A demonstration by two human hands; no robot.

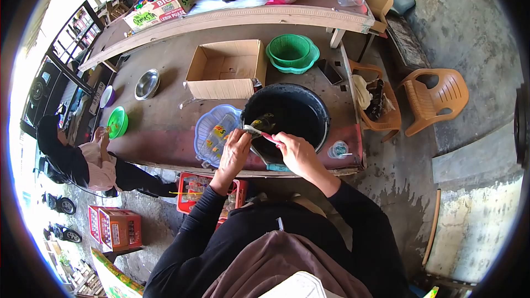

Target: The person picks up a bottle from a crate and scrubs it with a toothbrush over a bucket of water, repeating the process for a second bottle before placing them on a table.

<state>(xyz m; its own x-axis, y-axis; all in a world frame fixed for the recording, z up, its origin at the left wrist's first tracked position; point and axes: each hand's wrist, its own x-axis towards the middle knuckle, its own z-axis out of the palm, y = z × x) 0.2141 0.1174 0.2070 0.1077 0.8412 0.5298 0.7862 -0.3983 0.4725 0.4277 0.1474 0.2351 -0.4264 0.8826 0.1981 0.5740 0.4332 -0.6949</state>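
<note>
Small pale item [251, 129] is pinched by left hand [236, 152], pink tool [269, 137] by right hand [298, 153]; both are best kept over the black bucket [309, 102].

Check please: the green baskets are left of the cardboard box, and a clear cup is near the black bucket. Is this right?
Left is wrong: the head view shows the green baskets right of the cardboard box. The clear cup is near the black bucket.

Black long sleeves [369, 209], black top [243, 226], brown draped cloth [281, 262] over front, small pale strip [280, 224] at its peak.
</note>
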